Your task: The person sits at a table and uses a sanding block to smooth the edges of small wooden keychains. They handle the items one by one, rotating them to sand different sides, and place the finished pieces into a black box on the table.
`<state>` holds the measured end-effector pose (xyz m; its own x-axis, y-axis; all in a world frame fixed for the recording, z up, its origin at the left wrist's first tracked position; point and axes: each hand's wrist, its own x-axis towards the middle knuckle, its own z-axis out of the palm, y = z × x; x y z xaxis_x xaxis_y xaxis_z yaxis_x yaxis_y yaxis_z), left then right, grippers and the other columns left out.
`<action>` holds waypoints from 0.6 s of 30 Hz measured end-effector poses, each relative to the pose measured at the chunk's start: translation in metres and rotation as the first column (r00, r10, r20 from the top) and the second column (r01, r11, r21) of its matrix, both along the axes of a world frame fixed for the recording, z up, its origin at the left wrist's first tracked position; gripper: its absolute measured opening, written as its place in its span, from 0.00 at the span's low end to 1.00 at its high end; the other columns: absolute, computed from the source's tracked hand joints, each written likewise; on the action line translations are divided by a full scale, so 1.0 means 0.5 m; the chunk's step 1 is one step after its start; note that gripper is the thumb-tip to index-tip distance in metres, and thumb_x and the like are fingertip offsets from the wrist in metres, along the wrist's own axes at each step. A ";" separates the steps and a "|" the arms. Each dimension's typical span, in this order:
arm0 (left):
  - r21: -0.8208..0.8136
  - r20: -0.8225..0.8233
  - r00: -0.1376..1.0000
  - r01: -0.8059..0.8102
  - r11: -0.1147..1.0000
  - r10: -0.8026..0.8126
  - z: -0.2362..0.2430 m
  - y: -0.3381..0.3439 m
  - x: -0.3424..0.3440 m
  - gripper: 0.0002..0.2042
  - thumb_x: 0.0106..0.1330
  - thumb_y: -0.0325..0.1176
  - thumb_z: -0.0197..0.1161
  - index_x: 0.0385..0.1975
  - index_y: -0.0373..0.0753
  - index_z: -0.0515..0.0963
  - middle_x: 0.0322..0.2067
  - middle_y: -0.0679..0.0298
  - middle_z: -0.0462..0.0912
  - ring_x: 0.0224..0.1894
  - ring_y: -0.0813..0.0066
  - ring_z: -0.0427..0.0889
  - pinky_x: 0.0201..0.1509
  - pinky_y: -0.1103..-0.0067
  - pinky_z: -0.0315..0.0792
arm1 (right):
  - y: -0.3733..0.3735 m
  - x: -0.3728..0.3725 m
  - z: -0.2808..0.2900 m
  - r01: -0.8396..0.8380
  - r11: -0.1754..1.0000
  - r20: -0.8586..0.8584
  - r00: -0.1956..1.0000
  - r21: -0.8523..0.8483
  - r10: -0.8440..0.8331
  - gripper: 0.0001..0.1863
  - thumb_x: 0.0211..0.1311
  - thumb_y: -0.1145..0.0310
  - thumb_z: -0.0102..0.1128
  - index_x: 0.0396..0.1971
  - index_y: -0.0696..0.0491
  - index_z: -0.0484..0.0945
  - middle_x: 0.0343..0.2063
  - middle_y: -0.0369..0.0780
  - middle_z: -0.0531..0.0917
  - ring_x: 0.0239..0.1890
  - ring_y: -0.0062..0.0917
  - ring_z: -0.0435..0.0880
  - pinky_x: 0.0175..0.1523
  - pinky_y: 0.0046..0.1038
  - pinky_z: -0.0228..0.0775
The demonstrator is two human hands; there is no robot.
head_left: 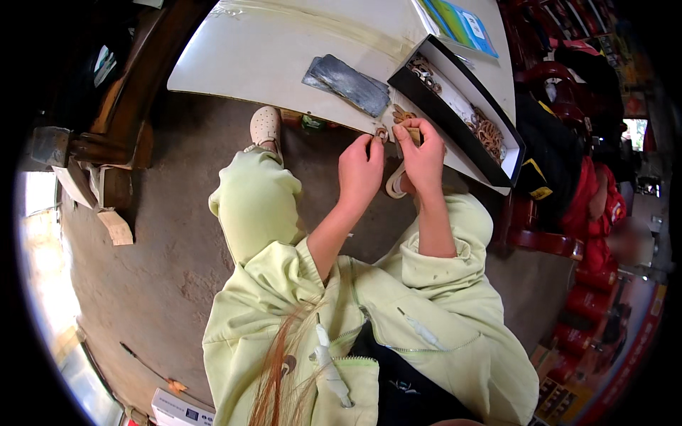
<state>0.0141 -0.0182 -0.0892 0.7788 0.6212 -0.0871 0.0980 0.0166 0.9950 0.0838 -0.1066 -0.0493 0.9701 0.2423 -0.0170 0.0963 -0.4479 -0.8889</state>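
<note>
My left hand (361, 172) is closed, its thumb and fingertips pinching a small brown ring-shaped piece (381, 133) near the table's front edge. Close beside it, my right hand (425, 163) is closed with thumb and forefinger on a small flat tan piece (414, 133), partly hidden by the fingers. Several brown pieces (403, 113) lie on the table just beyond my right hand. Dark grey sheets (351, 82), resembling sandpaper, overlap on the tabletop to the left. At right stands an open black box (452, 135) with a white inside, holding many small brown ring-like pieces (487, 135).
The white table (259, 60) ends just in front of my knees. A blue and green booklet (465, 28) lies at its far right. Dark wooden furniture (121, 85) stands at left, with wood blocks (115, 226) on the floor. Red and dark items crowd the right side.
</note>
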 end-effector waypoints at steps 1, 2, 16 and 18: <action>-0.019 -0.020 1.000 0.008 1.000 -0.008 0.006 0.004 0.001 0.11 0.65 0.33 0.56 0.29 0.29 0.75 0.24 0.46 0.77 0.28 0.47 0.76 0.32 0.67 0.69 | -0.002 0.005 -0.006 -0.022 0.999 0.075 0.997 -0.046 0.026 0.09 0.56 0.67 0.65 0.30 0.58 0.79 0.31 0.43 0.82 0.38 0.34 0.80 0.46 0.32 0.69; -0.024 -0.028 1.000 0.009 1.000 -0.009 0.005 0.006 0.000 0.11 0.65 0.33 0.56 0.29 0.29 0.75 0.24 0.46 0.77 0.27 0.47 0.76 0.32 0.67 0.69 | -0.001 0.007 -0.017 -0.040 0.995 0.145 0.988 -0.090 0.052 0.09 0.56 0.67 0.65 0.30 0.58 0.79 0.31 0.43 0.82 0.38 0.34 0.80 0.46 0.33 0.69; -0.009 -0.011 0.999 0.046 0.999 -0.047 -0.013 0.008 0.012 0.14 0.67 0.34 0.56 0.24 0.29 0.76 0.18 0.48 0.75 0.20 0.52 0.74 0.27 0.68 0.68 | 0.007 0.002 -0.013 -0.066 0.966 0.289 0.947 -0.251 0.140 0.08 0.54 0.69 0.65 0.29 0.57 0.78 0.30 0.44 0.81 0.38 0.38 0.77 0.45 0.36 0.67; -0.025 -0.017 0.998 0.063 0.998 -0.064 -0.013 0.010 0.011 0.14 0.67 0.34 0.56 0.23 0.29 0.75 0.16 0.52 0.72 0.19 0.61 0.70 0.26 0.71 0.65 | 0.018 0.005 -0.015 -0.048 0.971 0.327 0.937 -0.234 0.125 0.08 0.54 0.69 0.65 0.29 0.57 0.77 0.30 0.44 0.81 0.38 0.38 0.78 0.45 0.36 0.68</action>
